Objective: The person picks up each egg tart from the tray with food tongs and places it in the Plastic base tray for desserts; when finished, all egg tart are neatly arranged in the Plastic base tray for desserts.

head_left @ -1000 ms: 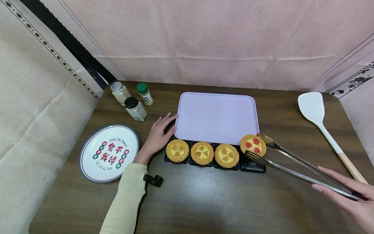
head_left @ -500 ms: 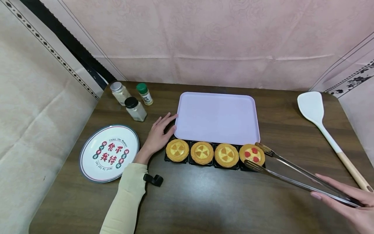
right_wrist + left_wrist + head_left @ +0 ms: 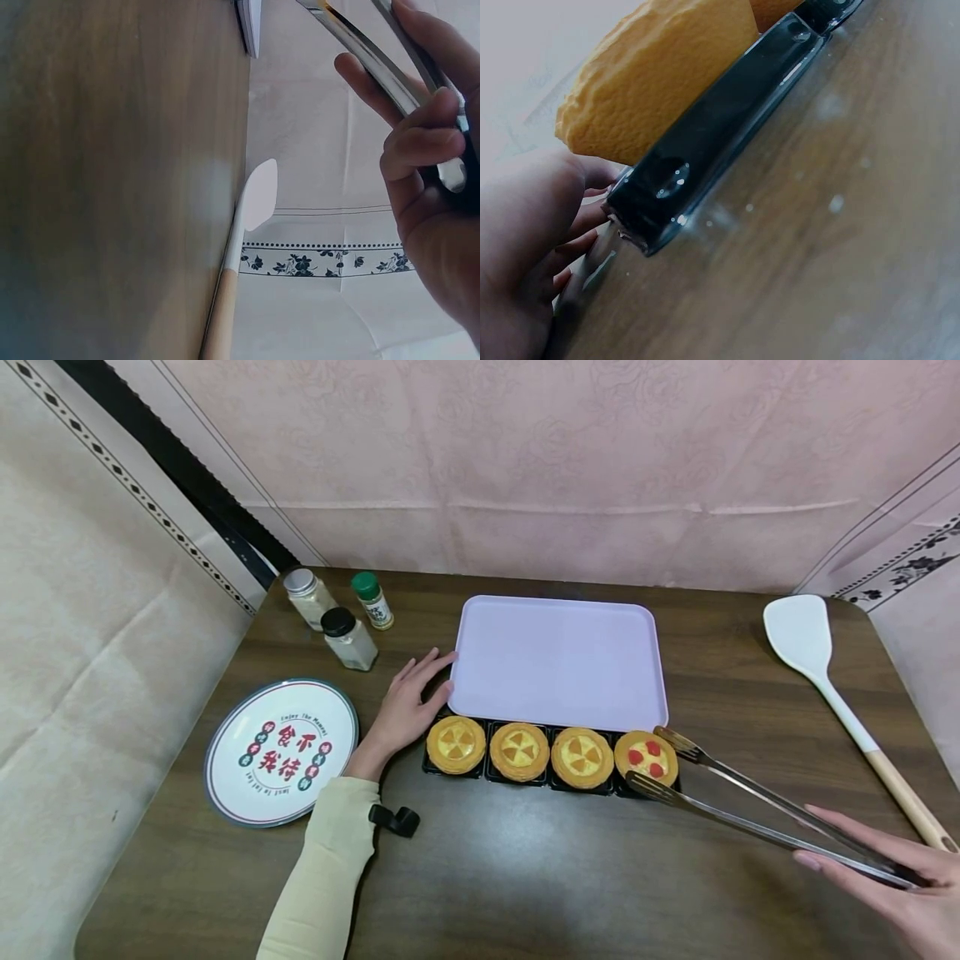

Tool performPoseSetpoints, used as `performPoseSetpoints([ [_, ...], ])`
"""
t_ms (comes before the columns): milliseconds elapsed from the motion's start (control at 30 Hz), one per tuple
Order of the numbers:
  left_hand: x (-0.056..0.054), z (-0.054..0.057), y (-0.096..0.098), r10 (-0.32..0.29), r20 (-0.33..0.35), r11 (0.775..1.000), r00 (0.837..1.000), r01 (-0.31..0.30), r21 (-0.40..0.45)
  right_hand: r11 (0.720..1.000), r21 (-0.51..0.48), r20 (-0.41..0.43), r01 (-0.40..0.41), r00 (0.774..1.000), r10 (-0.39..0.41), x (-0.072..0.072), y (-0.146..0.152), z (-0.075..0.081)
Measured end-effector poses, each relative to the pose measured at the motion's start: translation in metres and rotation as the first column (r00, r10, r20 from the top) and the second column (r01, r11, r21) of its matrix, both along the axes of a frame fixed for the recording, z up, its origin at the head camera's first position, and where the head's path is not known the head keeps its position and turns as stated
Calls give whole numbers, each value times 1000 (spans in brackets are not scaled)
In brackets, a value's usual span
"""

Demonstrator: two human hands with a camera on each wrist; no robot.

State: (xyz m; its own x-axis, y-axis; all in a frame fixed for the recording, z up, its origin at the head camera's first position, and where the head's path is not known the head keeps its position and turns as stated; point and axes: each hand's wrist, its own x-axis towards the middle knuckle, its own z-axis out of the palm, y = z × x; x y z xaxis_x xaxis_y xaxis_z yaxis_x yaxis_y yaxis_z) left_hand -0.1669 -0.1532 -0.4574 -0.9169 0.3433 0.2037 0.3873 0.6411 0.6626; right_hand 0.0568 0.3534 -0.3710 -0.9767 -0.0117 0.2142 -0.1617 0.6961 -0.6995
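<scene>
My right hand grips metal tongs, its fingers curled round the handle end in the right wrist view. The tongs' tips stand on both sides of a tart with red dots, which sits in the rightmost compartment of a black plastic tray. Several plain yellow tarts fill the other compartments. My left hand lies at the left end, its fingers extended against the lilac tray and near the black one. In the left wrist view, the fingers are beside the black tray's corner, partly hidden.
A round white plate with red characters lies at the left. Three seasoning jars stand at the back left. A white spatula with a wooden handle lies at the right. Fabric curtains border the wooden table.
The red-dotted tart has come down with the tongs from the lilac tray's edge into the rightmost compartment. The tongs still flank it. My left hand has not moved.
</scene>
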Motion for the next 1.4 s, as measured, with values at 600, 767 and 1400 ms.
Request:
performPoseSetpoints([
  [600, -5, -3, 4, 6, 15, 1000, 1000, -6, -10, 847, 113, -5, 520, 852, -523, -103, 3, -6],
  [767, -5, -2, 8, 9, 34, 1000, 999, -9, -7, 845, 147, -93, 515, 857, -506, -124, 6, -12],
  [1400, -6, 1, 11, 8, 41, 1000, 999, -8, -6, 865, 437, 174, 249, 920, -352, -135, 7, -19],
])
